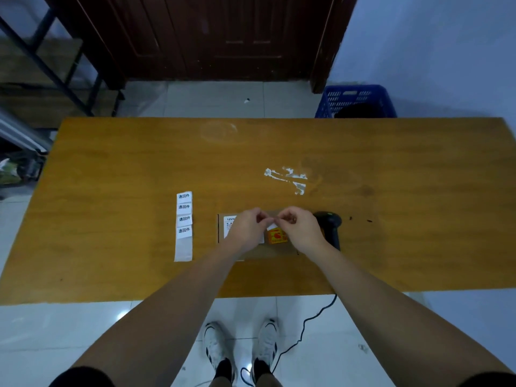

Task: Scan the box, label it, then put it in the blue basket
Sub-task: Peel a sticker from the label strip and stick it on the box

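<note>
A flat brown cardboard box (268, 251) lies on the wooden table (111, 163) near its front edge, with a white printed sticker and an orange sticker (276, 236) on top. Above the box, my left hand (247, 229) and my right hand (300, 229) meet, fingertips pinched together on a small white label (271, 226). A strip of white labels (184, 224) lies to the left of the box. The black barcode scanner (332, 223) rests on the table just right of my right hand. The blue basket (356, 101) stands on the floor beyond the table's far right edge.
White tape residue (289, 178) marks the tabletop behind the box. The scanner's black cable (304, 325) runs off the front edge to the floor by my shoes. A dark wooden door is behind the table, and a metal shelf frame stands at far left.
</note>
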`<state>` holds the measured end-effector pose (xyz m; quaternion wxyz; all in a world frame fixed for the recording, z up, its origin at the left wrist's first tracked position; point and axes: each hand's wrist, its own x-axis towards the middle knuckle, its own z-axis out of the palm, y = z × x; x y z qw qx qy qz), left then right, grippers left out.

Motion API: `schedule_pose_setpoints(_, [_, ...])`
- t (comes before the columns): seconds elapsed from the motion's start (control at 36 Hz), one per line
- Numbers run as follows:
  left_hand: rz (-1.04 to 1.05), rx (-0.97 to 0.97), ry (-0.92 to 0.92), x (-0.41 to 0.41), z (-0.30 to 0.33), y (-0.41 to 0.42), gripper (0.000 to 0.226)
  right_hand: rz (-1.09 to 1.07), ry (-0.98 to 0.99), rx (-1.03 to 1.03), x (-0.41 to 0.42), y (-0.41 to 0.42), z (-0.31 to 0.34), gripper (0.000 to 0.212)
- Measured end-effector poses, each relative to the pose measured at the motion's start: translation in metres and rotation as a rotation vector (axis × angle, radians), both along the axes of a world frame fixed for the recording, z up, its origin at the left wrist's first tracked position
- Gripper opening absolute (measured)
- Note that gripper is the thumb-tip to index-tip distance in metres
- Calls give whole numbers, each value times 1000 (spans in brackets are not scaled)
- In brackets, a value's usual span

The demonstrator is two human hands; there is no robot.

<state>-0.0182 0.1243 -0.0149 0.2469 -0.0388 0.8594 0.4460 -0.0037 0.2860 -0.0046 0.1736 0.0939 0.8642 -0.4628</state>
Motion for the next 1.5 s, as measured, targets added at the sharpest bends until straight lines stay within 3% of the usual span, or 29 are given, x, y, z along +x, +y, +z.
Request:
schedule_pose_setpoints(0.31, [167,-247,2,-18,-8,13,23,-55,-27,133,-27,-16,-21,6])
schedule_pose_setpoints(0.72, [146,-390,18,-19,-14,23,23,-69,-8,247,-25,-18,-30,12])
schedule_pose_setpoints(0.89, [141,-397,28,-20,-17,25,17,-63,-28,266,-27,-17,-26,28])
schedule_pose_setpoints(1.03, [158,-349,10,-23,-17,22,27,-43,-49,320,-31,-13,-23,37])
schedule_pose_setpoints(1.19, [193,-320,38,-21,-19,22,15,-97,-55,276,-35,-10,-23,19])
schedule_pose_setpoints(1.33, [188,-346,72,-18,-18,23,14,-91,-47,281,-34,-11,-24,16])
schedule_pose_setpoints(1.5, [129,-248,93,-8,-20,15,31,34,-52,268,-31,-6,-21,38])
